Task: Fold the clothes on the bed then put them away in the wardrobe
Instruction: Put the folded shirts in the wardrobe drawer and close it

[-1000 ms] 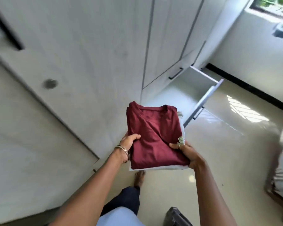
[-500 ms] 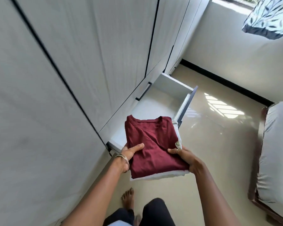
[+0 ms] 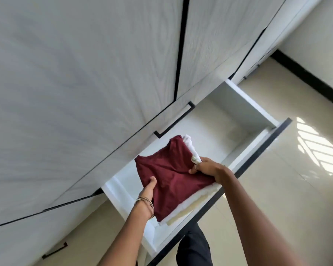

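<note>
Folded clothes [image 3: 169, 175] over open drawer [image 3: 254, 110], below wardrobe doors [image 3: 85, 73].

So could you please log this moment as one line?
both hands grip folded clothes | over open drawer | not released

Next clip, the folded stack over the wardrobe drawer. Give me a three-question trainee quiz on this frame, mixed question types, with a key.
1. True or false: the drawer is pulled out from the wardrobe.
2. Which garment lies on top of the folded stack: A) the maroon shirt, B) the white garment, C) a blue towel?
3. Fill in: the stack is gripped by ____ hands.

Key
1. True; its open inside shows below the stack.
2. A; white cloth shows only at the edges beneath it.
3. Both; the left hand holds the near left edge, the right hand the right edge.
</note>
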Tool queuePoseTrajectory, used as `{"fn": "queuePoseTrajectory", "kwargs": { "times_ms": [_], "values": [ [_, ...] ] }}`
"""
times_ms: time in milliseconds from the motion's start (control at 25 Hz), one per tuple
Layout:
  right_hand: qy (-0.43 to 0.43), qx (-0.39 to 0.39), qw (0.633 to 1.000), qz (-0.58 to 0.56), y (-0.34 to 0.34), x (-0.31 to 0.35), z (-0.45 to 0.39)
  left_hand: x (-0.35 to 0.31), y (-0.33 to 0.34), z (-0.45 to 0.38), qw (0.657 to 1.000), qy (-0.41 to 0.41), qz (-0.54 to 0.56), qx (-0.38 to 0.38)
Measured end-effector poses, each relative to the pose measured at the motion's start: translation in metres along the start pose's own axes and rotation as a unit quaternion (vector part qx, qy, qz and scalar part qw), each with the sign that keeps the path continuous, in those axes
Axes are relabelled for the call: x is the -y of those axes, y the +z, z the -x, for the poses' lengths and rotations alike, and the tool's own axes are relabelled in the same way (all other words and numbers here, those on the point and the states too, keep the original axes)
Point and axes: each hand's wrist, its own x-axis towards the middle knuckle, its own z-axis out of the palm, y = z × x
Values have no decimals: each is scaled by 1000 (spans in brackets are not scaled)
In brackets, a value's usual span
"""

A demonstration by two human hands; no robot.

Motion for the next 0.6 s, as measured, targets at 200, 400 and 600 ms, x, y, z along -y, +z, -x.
{"fn": "queuePoseTrajectory", "kwargs": {
  "times_ms": [200,400,600],
  "values": [
    [-98,99,983,122,-13,22,-106,3,30,-59,980,124,109,-108],
    [-153,120,976,100,13,-6,-193,11,21,-122,957,158,220,-105],
    [-94,-9,977,190,30,-52,-215,39,24,-143,987,52,61,-138]
  ]
}}
